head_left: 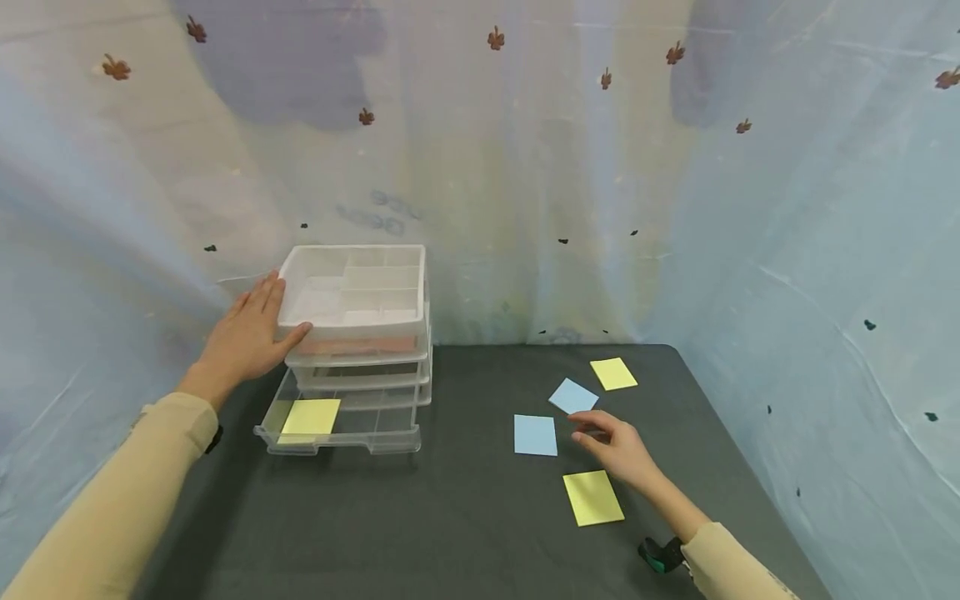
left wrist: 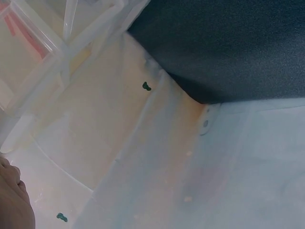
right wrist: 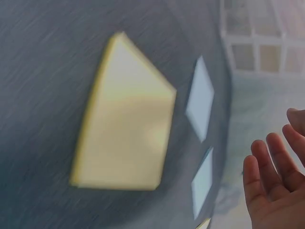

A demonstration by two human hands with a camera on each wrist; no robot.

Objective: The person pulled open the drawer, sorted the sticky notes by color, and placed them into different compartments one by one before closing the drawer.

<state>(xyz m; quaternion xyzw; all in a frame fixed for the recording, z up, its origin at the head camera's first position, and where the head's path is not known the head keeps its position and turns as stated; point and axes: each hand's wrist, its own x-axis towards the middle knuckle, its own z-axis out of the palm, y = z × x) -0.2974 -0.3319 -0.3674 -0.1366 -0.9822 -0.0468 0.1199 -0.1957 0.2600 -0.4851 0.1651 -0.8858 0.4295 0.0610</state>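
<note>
Behind the dark table (head_left: 465, 533) hangs a pale patterned curtain (head_left: 480, 167). The left hand (head_left: 251, 329) rests at the side of a plastic drawer organizer (head_left: 352, 330), fingers straight, gripping nothing. The right hand (head_left: 618, 446), with loosely bent fingers apart from the thumb, holds nothing also. Just left of its fingertips lies a blue sticky note (head_left: 535, 435); a second blue note (head_left: 573, 395) is just beyond them. Such paper should be light and bendable, probably best pinched at a corner. Whether the fingertips touch the farther note, I cannot tell. Cloudy plastic blurs the reddish content (head_left: 363, 344) of the organizer; the left wrist view cuts off most of its hand.
</note>
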